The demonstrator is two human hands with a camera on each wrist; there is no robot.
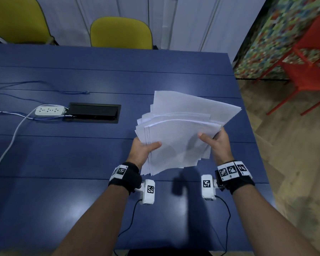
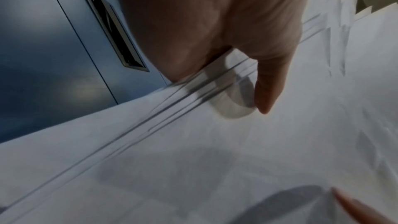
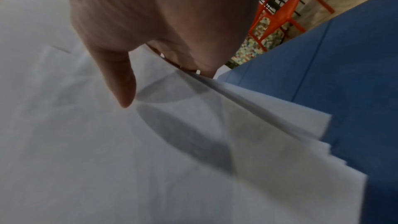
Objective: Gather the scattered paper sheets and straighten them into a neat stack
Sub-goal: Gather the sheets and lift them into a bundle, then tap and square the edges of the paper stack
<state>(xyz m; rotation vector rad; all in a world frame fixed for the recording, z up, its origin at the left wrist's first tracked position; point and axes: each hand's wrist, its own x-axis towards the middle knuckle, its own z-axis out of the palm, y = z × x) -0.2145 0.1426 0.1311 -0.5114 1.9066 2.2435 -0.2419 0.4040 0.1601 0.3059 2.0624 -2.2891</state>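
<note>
A loose, fanned bundle of white paper sheets [image 1: 181, 132] is held above the blue table [image 1: 81, 159], its edges uneven and its corners splayed toward the far right. My left hand [image 1: 143, 149] grips the bundle's left edge, thumb on top and fingers hidden beneath. My right hand [image 1: 215, 141] grips the right edge the same way. In the left wrist view the thumb [image 2: 269, 91] lies on the staggered sheets [image 2: 193, 151]. The right wrist view shows the right thumb [image 3: 122, 81] on the top sheet [image 3: 129, 159].
A black cable hatch [image 1: 93, 112] is set into the table with a white power strip [image 1: 50, 110] and cables to its left. Two yellow chairs [image 1: 121, 33] stand at the far side. A red chair [image 1: 310, 65] stands on the floor beyond the table's right edge.
</note>
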